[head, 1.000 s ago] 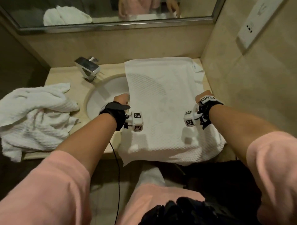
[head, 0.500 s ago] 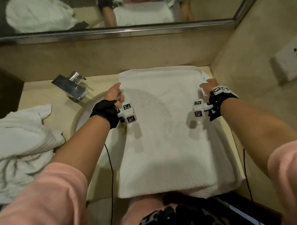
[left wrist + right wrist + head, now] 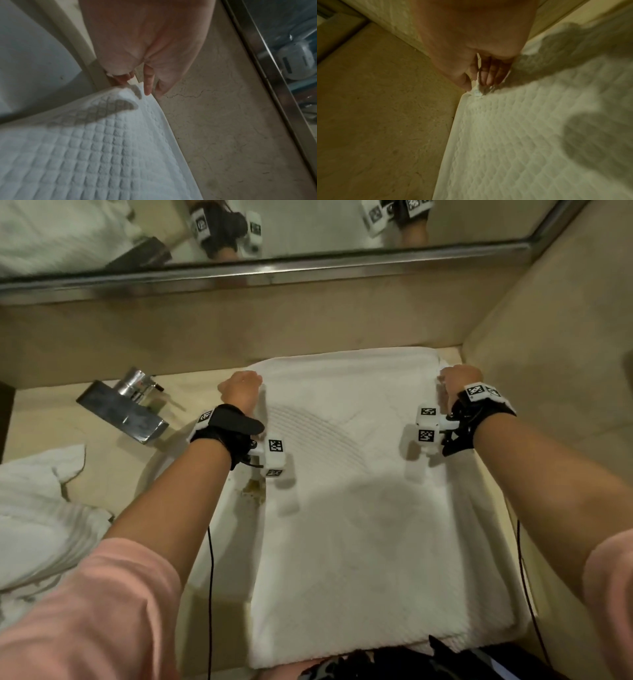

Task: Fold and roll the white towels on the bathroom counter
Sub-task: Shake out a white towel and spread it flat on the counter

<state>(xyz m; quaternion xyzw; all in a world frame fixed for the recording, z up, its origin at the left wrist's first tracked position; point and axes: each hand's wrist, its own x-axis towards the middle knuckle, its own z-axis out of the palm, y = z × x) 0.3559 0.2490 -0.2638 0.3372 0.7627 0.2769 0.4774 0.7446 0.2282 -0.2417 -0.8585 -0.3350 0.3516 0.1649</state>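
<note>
- Two white towels lie on a beige, marble-like stone bathroom counter [image 3: 102, 474] set into a corner, with matching stone on the back wall and the right side wall.
- A steel-framed mirror [image 3: 308, 265] runs along the back wall above the counter and reflects both wrist-worn cameras.
- A chrome square-bodied faucet [image 3: 126, 410] stands at the back left, over a white oval sink basin [image 3: 212, 542] sunk into the counter.
- The flat white waffle-textured towel [image 3: 359, 525] is spread over the right part of the counter, covering the right side of the basin; its long axis runs from the back wall toward the person, and its near end hangs over the front edge.
- The left hand [image 3: 241, 393] is at the towel's far left corner; in the left wrist view its fingertips [image 3: 147, 86] pinch that corner and lift it slightly.
- The right hand [image 3: 457, 385] is at the far right corner, beside the side wall; in the right wrist view its fingers [image 3: 488, 75] and thumb pinch a bunched bit of the corner.
- The crumpled white ribbed towel [image 3: 37, 529] lies in a heap at the counter's left end, apart from the flat one.
</note>
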